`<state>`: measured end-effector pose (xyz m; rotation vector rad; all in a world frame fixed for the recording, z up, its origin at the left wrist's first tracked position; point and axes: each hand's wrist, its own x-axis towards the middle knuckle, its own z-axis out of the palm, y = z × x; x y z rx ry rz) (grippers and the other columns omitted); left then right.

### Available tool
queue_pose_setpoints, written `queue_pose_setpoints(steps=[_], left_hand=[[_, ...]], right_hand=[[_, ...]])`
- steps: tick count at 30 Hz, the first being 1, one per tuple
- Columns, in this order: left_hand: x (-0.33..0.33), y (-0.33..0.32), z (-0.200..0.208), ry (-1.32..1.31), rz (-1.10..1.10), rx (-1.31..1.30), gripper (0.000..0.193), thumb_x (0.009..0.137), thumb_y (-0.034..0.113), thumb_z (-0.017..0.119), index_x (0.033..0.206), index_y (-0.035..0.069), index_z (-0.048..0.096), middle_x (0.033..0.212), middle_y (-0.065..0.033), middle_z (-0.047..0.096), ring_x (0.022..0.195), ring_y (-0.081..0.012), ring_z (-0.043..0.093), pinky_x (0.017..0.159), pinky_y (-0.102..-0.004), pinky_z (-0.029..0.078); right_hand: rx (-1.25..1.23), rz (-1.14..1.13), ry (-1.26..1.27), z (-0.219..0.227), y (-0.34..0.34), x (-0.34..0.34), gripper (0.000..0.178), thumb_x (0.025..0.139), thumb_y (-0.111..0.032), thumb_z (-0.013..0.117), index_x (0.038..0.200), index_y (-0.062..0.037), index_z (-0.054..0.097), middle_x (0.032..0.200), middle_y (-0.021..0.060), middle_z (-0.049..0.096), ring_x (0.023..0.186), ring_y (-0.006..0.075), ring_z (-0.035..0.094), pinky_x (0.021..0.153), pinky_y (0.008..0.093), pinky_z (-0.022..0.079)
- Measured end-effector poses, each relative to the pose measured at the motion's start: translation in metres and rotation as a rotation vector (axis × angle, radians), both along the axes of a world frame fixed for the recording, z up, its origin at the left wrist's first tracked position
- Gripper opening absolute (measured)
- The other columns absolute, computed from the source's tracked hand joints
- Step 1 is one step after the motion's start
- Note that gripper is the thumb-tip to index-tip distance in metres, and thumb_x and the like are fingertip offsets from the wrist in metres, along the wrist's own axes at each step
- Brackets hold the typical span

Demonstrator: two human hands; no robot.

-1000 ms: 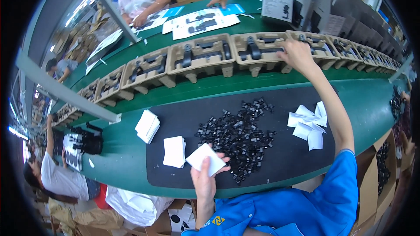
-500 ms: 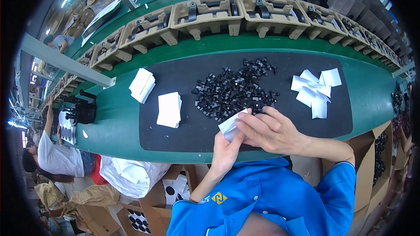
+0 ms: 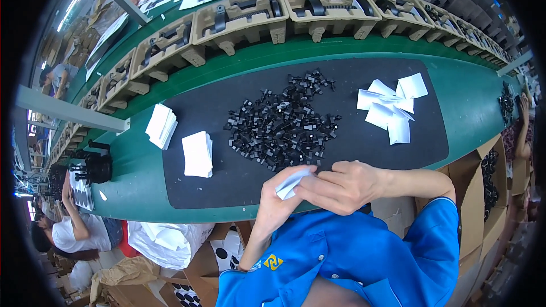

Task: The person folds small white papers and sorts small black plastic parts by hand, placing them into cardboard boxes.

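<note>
Near the front edge of the dark mat, a small folded white paper (image 3: 290, 185) sits between my two hands. My left hand (image 3: 275, 194) is closed round its lower left side. The curled fingers of my right hand (image 3: 345, 186) pinch the paper from the right; whether anything lies inside the fold is hidden. Just beyond my hands spreads a pile of small black plastic parts (image 3: 281, 122). Loose folded white papers (image 3: 392, 105) overlap at the right of the mat. Two neat stacks stand to the left, one white paper stack (image 3: 198, 154) on the mat and another paper stack (image 3: 161, 127) at its corner.
Moulded cardboard trays (image 3: 239, 20) holding black parts line the far side of the green table (image 3: 136, 193). A grey metal post (image 3: 68, 108) juts in at left. A cardboard box (image 3: 475, 187) stands at right. Co-workers sit at left and far side.
The whole view has shifted, so the table things appear further left. My hands have drawn closer to my body, and the paper between them is now folded narrower.
</note>
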<state>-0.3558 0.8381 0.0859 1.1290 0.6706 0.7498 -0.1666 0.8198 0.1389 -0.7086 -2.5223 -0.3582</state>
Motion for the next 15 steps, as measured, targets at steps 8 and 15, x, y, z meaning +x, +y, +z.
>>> queue_pose_setpoints(steps=[8, 15], left_hand=[[-0.008, 0.019, 0.001, 0.255, -0.042, 0.416, 0.025, 0.066, 0.004, 0.077, 0.089, 0.001, 0.067, 0.086, -0.0096, 0.067, 0.083, -0.0238, 0.063, 0.074, -0.0312, 0.049], [-0.030, 0.033, -0.005, 0.188, 0.221, 0.272, 0.023, 0.065, -0.005, 0.080, 0.083, 0.001, 0.068, 0.083, -0.0076, 0.066, 0.077, -0.0152, 0.062, 0.070, -0.0261, 0.049]], right_hand=[[-0.581, 0.058, 0.155, 0.023, 0.021, 0.010, 0.015, 0.076, -0.006, 0.063, 0.090, -0.0039, 0.061, 0.091, 0.0043, 0.056, 0.076, 0.0153, 0.060, 0.047, 0.0283, 0.049], [-0.548, -0.337, -0.058, -0.027, 0.072, 0.067, 0.029, 0.075, -0.007, 0.067, 0.104, -0.0039, 0.067, 0.110, 0.0055, 0.061, 0.092, 0.0218, 0.058, 0.065, 0.0332, 0.053]])
